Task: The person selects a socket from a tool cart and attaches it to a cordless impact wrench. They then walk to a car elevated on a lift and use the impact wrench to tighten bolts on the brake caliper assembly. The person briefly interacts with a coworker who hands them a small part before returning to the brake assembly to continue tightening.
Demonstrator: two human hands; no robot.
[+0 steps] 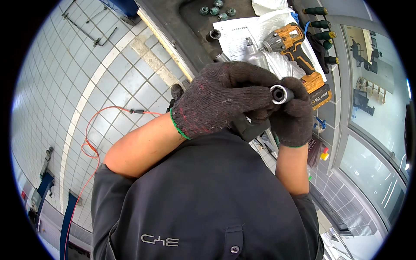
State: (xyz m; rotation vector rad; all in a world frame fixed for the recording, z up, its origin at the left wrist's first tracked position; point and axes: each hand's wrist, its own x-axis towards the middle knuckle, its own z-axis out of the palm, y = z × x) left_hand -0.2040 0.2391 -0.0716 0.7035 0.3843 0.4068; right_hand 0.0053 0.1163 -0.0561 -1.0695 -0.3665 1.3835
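A dark wrench socket (281,94) with a bright metal rim is held up in front of my chest, its hollow end facing me. My right hand (294,113), in a dark knitted glove, has its fingers closed around the socket from the right. From the left, my left hand (229,93), gloved alike with a green cuff edge, pinches at the same socket with thumb and fingers. Its fingertips partly hide the socket's left side. Just beyond lies an orange and black cordless impact wrench (297,56) on the bench.
On the dark bench top (190,32) lie a printed sheet (236,41), another dark socket (213,35) and several greenish nuts (214,11). Green-handled tools (320,24) line the right side. A red hose (89,143) curves over the tiled floor at left. Glass windows (372,73) stand right.
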